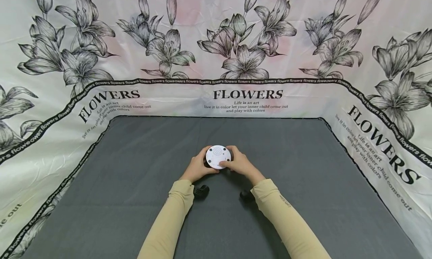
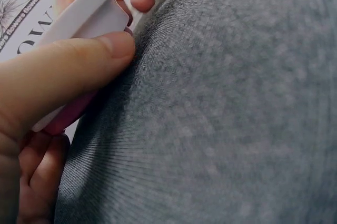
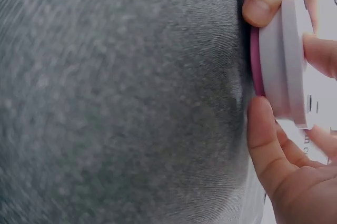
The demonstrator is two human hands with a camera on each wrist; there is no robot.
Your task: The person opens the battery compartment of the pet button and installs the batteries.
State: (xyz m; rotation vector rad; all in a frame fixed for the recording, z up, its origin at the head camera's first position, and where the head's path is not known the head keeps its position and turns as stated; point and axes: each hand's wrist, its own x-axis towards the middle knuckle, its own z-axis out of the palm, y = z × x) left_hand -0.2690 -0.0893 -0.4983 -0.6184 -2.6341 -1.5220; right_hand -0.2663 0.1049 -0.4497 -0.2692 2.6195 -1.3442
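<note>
Both hands hold a round white device (image 1: 216, 154) above the grey cloth, its flat face with small holes and several dark round feet turned up toward the head camera. My left hand (image 1: 199, 165) grips the left edge, and in the left wrist view its thumb (image 2: 79, 58) lies along the white side. On the opposite edge, my right hand (image 1: 240, 163) pinches the device, with the thumb resting on the perforated face. A pink layer (image 3: 256, 61) shows at the far side in the right wrist view. The rest of that pink side is hidden.
A grey cloth (image 1: 135, 221) covers the table. White fabric with printed flowers and lettering (image 1: 248, 101) stands round its back and sides. Dark wrist-worn pieces (image 1: 201, 191) jut inward beside both beige sleeves (image 1: 168, 221).
</note>
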